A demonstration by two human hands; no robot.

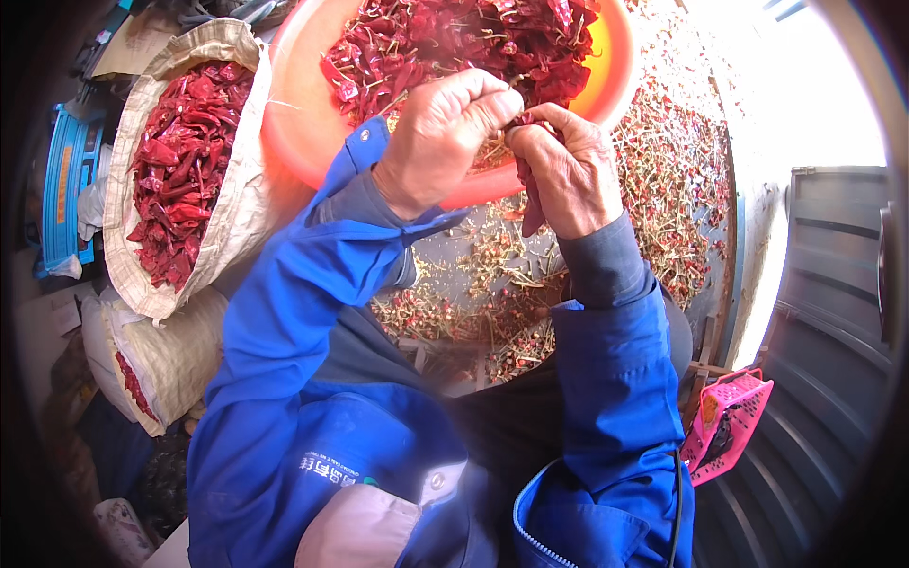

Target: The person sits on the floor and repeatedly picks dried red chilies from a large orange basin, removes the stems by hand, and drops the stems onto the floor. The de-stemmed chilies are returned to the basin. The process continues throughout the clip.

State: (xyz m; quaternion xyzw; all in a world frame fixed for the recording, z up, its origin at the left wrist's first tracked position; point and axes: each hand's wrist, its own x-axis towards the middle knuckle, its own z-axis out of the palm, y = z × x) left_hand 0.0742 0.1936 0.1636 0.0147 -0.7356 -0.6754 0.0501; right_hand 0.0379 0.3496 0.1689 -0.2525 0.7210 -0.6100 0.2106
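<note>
My left hand is closed, thumb against forefinger, at the near part of an orange plastic basin; a thin stem seems to be at its fingertips. My right hand grips a dried red chili pepper, whose dark red body hangs below the fingers. The fingertips of both hands nearly meet at the top of this pepper. Behind them, many dried red chili peppers with stems lie heaped in the basin. At the left, an open woven sack holds red chili pieces.
Loose stems and seeds cover much of the floor at right and below the basin. A second woven sack lies at lower left near a blue plastic object. A pink plastic basket stands right, beside a grey metal panel.
</note>
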